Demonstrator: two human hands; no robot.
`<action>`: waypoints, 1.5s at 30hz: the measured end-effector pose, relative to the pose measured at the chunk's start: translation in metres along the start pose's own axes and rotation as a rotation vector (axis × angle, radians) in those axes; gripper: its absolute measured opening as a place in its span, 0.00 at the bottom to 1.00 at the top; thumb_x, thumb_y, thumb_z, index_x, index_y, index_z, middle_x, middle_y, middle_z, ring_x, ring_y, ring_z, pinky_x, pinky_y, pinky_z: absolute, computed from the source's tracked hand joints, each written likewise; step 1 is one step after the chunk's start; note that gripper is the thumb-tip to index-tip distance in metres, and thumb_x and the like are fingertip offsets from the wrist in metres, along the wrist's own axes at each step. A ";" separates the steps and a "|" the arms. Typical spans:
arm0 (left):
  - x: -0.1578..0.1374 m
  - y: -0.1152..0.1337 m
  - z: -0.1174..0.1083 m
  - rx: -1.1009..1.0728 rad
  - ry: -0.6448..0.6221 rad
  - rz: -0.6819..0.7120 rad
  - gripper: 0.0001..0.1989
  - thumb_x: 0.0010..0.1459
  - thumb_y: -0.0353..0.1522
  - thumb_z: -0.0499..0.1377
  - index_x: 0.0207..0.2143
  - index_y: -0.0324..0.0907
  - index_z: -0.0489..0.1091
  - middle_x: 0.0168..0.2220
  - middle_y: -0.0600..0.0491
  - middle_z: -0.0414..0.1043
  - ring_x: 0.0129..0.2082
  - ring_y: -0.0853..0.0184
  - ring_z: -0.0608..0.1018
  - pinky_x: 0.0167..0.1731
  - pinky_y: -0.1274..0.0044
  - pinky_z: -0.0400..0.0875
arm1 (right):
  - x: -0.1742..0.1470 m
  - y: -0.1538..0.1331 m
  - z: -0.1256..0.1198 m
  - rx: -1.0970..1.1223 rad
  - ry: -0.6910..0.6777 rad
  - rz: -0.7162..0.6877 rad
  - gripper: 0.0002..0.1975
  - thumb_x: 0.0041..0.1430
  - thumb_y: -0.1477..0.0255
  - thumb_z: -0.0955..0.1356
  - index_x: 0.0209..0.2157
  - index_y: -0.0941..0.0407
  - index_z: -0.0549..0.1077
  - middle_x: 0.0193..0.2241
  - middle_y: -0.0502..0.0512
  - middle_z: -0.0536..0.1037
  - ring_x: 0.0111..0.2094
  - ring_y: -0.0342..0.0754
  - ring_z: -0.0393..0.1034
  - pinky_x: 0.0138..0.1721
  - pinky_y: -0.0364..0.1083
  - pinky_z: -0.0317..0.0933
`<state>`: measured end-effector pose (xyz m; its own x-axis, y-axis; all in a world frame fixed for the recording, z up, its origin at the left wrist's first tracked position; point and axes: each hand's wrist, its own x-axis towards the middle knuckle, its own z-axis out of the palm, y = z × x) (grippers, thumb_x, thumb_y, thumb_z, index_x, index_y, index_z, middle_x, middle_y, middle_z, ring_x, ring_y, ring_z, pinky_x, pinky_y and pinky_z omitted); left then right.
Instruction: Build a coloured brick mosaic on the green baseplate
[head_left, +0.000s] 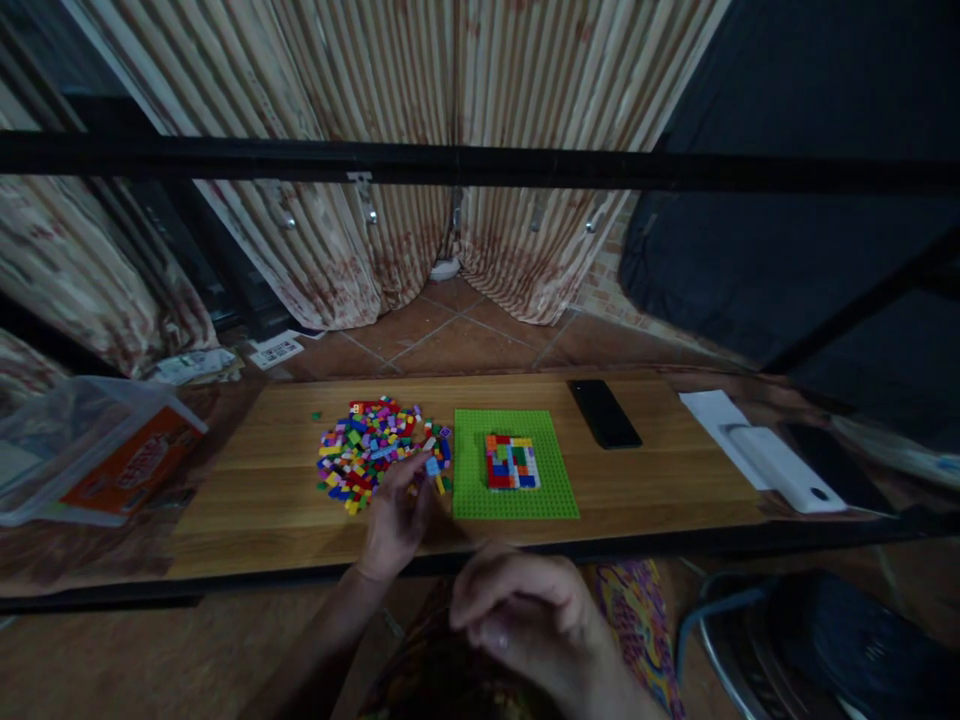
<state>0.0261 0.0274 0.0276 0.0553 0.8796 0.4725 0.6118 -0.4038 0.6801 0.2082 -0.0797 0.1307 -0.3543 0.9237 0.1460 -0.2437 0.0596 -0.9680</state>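
Note:
My left hand (pixel 396 515) reaches over the table beside the loose pile of toy building bricks (pixel 367 445). Its thumb and forefinger are closed on a light blue brick (pixel 433 466). To the right of this hand lies a green baseplate (pixel 555 490). A low, roughly square build of mixed-colour bricks (pixel 513 462) stands on the plate, with red, blue, white, orange and yellow parts. Nearer to me, in front of the table edge, my right hand (pixel 525 610) is raised with curled fingers. Whatever those fingers may hold is hidden from view.
A black phone (pixel 604 413) lies right of the baseplate on the wooden table (pixel 675 470). Farther right are white paper (pixel 709 415) and a white device (pixel 784 470). A clear plastic box (pixel 105 400) stands left. A dark horizontal bar (pixel 480 165) crosses beyond the table, before curtains.

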 end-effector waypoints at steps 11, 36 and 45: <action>0.015 0.024 0.064 0.002 -0.129 0.022 0.14 0.61 0.28 0.54 0.49 0.44 0.69 0.44 0.50 0.76 0.46 0.62 0.77 0.47 0.68 0.73 | -0.005 0.097 -0.137 -0.637 0.959 0.075 0.16 0.53 0.59 0.68 0.35 0.58 0.78 0.36 0.61 0.80 0.39 0.54 0.74 0.43 0.52 0.67; 0.014 0.030 0.086 -0.077 -0.111 -0.001 0.13 0.56 0.27 0.60 0.43 0.48 0.73 0.43 0.52 0.72 0.45 0.62 0.73 0.48 0.67 0.70 | 0.009 0.132 -0.163 -1.358 0.854 -0.068 0.17 0.62 0.67 0.59 0.39 0.56 0.77 0.40 0.60 0.77 0.42 0.53 0.69 0.45 0.51 0.62; 0.014 0.032 0.079 -0.090 -0.147 -0.050 0.11 0.56 0.26 0.59 0.42 0.45 0.70 0.42 0.51 0.72 0.45 0.61 0.73 0.48 0.66 0.70 | 0.008 0.131 -0.161 -1.353 0.847 -0.051 0.16 0.62 0.68 0.59 0.40 0.56 0.77 0.40 0.60 0.76 0.44 0.55 0.69 0.46 0.52 0.62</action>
<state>0.1086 0.0471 0.0116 0.1450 0.9239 0.3540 0.5438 -0.3733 0.7516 0.3190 -0.0034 -0.0274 0.3217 0.8168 0.4788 0.8687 -0.0534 -0.4925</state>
